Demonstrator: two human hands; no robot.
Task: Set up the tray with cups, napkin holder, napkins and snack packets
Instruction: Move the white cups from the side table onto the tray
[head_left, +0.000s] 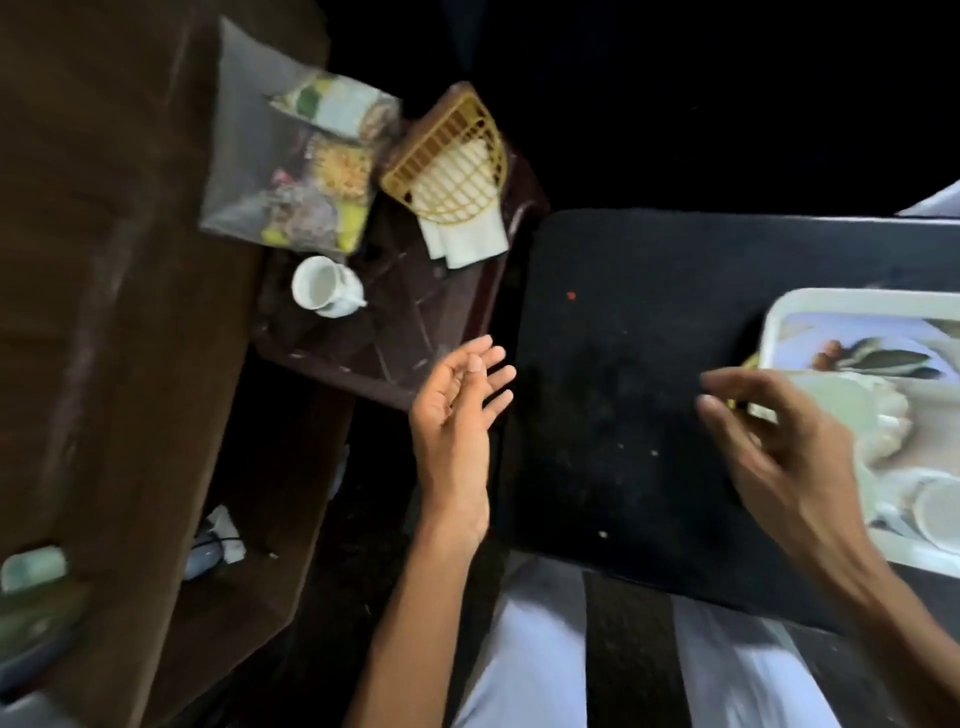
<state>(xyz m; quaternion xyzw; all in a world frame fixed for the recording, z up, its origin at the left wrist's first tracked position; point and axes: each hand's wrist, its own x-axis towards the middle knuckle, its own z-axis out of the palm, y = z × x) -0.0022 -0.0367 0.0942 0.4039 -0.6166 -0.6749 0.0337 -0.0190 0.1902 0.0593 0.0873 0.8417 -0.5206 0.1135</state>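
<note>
A white tray (852, 304) with a printed picture lies at the right edge of a black table (623, 364); a white cup (940, 512) stands in its near corner. On a dark brown stool (405, 322) to the left lie a white cup (324, 286) on its side, a yellow napkin holder (452, 156) over white napkins (467, 241), and a clear bag of snack packets (301, 171). My left hand (457, 410) hovers open, palm up, near the stool's front corner. My right hand (769, 441) is blurred, fingers apart, beside the tray's left rim, holding nothing.
A tall brown wooden piece of furniture (104, 312) fills the left side. Small white objects (218, 540) lie on the dark floor under the stool. My light trousers (530, 654) show at the bottom. A few crumbs and a red speck (571, 296) dot the black table.
</note>
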